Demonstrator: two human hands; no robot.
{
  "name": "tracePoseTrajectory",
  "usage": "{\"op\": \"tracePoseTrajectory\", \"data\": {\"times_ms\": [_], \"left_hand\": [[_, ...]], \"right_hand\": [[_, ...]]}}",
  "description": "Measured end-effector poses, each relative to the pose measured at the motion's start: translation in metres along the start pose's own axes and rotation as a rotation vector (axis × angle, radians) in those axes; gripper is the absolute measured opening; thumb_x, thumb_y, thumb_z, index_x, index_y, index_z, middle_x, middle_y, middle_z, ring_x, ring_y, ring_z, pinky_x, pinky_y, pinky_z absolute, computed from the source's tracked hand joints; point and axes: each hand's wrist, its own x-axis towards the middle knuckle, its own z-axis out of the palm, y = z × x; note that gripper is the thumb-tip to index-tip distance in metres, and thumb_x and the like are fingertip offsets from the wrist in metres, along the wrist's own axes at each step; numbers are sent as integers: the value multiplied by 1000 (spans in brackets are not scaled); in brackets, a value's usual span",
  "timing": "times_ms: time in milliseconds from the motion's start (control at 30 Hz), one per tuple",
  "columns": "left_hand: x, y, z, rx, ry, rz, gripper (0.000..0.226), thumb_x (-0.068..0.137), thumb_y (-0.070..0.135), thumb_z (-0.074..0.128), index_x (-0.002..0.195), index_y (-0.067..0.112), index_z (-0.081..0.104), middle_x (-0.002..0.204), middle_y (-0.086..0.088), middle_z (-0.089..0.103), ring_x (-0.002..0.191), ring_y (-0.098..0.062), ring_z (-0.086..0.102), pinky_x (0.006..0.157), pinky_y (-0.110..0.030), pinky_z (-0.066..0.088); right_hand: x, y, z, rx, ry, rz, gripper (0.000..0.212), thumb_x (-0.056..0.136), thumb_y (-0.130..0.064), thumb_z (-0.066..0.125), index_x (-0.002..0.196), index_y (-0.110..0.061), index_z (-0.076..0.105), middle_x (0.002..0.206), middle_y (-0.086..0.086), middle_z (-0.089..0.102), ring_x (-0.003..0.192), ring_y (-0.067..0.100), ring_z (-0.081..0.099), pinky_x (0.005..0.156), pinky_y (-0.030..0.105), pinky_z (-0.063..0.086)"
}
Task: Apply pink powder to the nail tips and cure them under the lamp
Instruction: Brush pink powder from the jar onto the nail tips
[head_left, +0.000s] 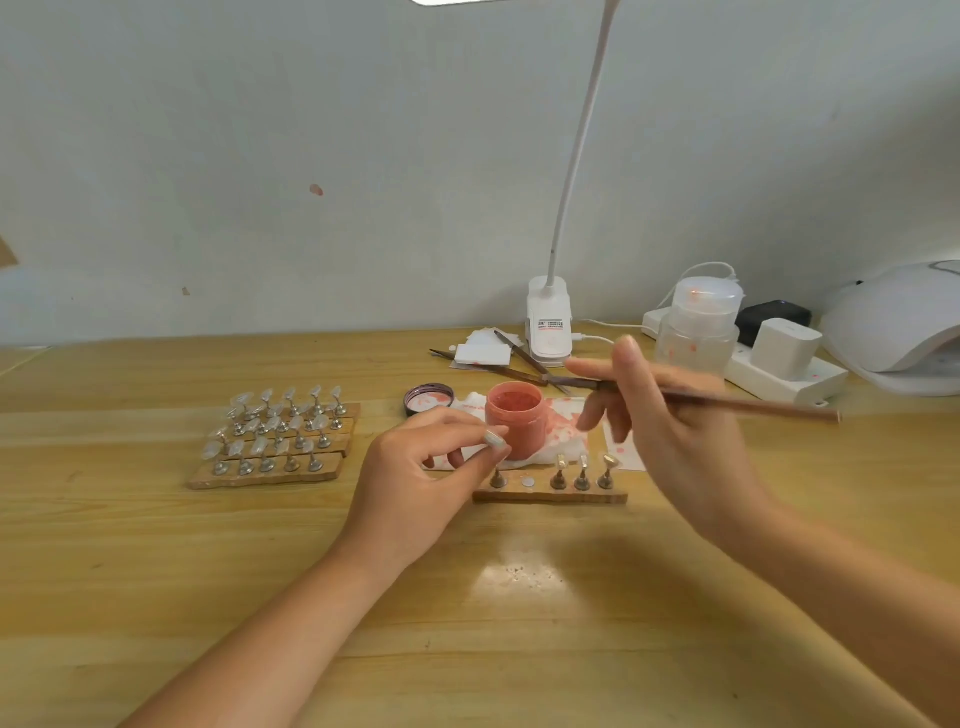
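Note:
An open jar of pink powder (516, 418) stands on stained white paper (566, 434) at the table's middle. My left hand (426, 467) pinches a nail tip on its holder (494, 439) just left of the jar. My right hand (670, 415) grips a thin brown brush (753, 405) held level, its tip pointing left above the jar. In front of the jar lies a wooden strip (550, 494) with several metal stands carrying nail tips (583, 473) and one bare round spot. The white curing lamp (904, 332) sits at the far right.
A wooden block (270, 457) with many clear nail tips on stands lies to the left. The jar's lid (429, 400) lies behind my left hand. Behind are tweezers (524, 358), a clip desk lamp (549, 327), a pump bottle (698, 327) and a power strip (779, 374).

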Motion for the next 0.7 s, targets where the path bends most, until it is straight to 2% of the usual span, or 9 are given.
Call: {"op": "tracePoseTrajectory", "data": {"times_ms": [100,167,233,333,433,500,567,600,700], "left_hand": [[0,1,-1,-24,-11,-26,22,73,1,71,68,22,70,74,11,63,60,2,49,58,-6,36],[0,0,-2,-42,-4,-60,26,73,3,71,67,28,69,72,10,64,58,-1,46,56,-9,36],[1,-1,-3,-41,13,-86,29,72,5,72,67,33,68,73,14,66,56,-4,44,53,-10,35],[2,-1,-3,-32,37,-132,28,71,8,74,67,34,66,72,19,66,52,-4,44,50,-8,33],[2,-1,-3,-30,42,-125,27,71,9,74,66,34,66,73,20,66,53,-3,45,50,-8,33],[3,-2,-3,-29,35,-113,27,71,7,74,67,33,67,76,19,66,54,-5,45,51,-9,33],[3,-3,-3,-26,34,-100,29,71,5,74,69,34,67,75,24,66,55,-6,45,52,-8,34],[3,-3,-3,-26,35,-95,30,71,5,74,69,34,67,74,25,66,55,-6,46,52,-8,34],[3,-3,-3,-31,36,-84,32,71,5,74,70,35,66,69,21,65,55,-3,47,52,-7,34]], "right_hand": [[31,0,-6,-136,-64,120,25,87,-45,48,80,-32,68,49,-16,56,51,-1,47,55,10,40],[49,2,-6,-175,-116,167,20,88,-35,56,80,-22,69,49,-11,57,48,5,48,52,16,42],[61,5,-3,-217,-145,171,23,82,-32,66,77,-10,64,52,-6,62,41,2,50,45,14,42],[69,10,5,-309,-170,142,31,76,-35,72,62,-13,56,50,-4,63,38,-1,51,41,10,38],[73,13,13,-452,-196,105,34,74,-38,75,56,-16,56,44,-7,60,44,-3,55,44,7,38],[75,15,18,-543,-239,96,36,73,-40,75,57,-12,58,46,-4,60,47,2,56,51,16,46],[77,18,22,-609,-290,93,42,73,-42,74,66,-2,62,60,8,65,59,16,60,61,33,51],[77,20,24,-634,-309,91,46,73,-42,74,71,2,62,68,14,65,64,23,61,65,38,51],[75,22,27,-678,-316,87,49,73,-44,73,77,4,62,76,16,66,74,29,61,68,42,51]]}}
